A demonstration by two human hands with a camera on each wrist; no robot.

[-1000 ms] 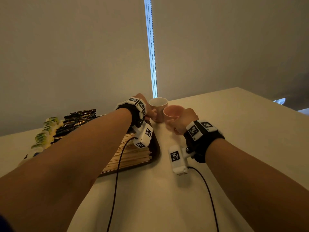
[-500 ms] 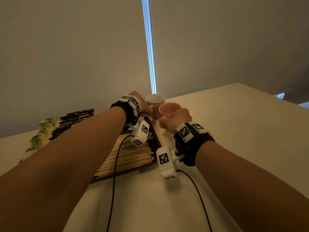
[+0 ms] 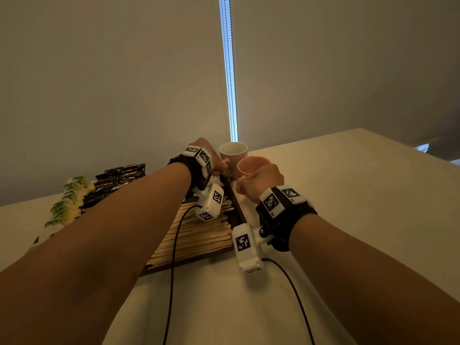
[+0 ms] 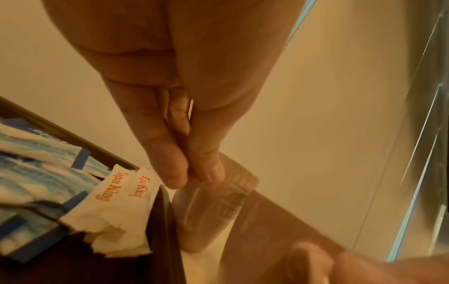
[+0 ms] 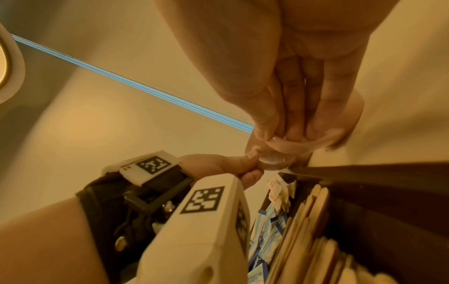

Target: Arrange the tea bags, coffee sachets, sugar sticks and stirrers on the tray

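A dark wooden tray (image 3: 237, 207) holds wooden stirrers (image 3: 199, 235), black coffee sachets (image 3: 117, 178) and green tea bags (image 3: 67, 202). White "Tapa King" sugar sticks (image 4: 114, 192) and blue-and-white sachets (image 4: 36, 173) lie in its far corner. Just past that corner stand a white cup (image 3: 234, 153) and a pink cup (image 3: 251, 163). My left hand (image 3: 216, 163) pinches the white cup's handle between thumb and fingers (image 4: 209, 173). My right hand (image 3: 258, 180) pinches the pink cup's handle (image 5: 303, 143). My left forearm hides the tray's middle.
The tray sits on a pale table (image 3: 348, 195) that runs on to the right. A wall with a bright blind slit (image 3: 230, 70) rises close behind the cups. Black cables (image 3: 171, 270) trail from both wrist cameras across the table's near part.
Both hands keep their hold on the cup handles. The pink cup and my right hand have edged slightly left toward the tray corner; the head view has also shifted.
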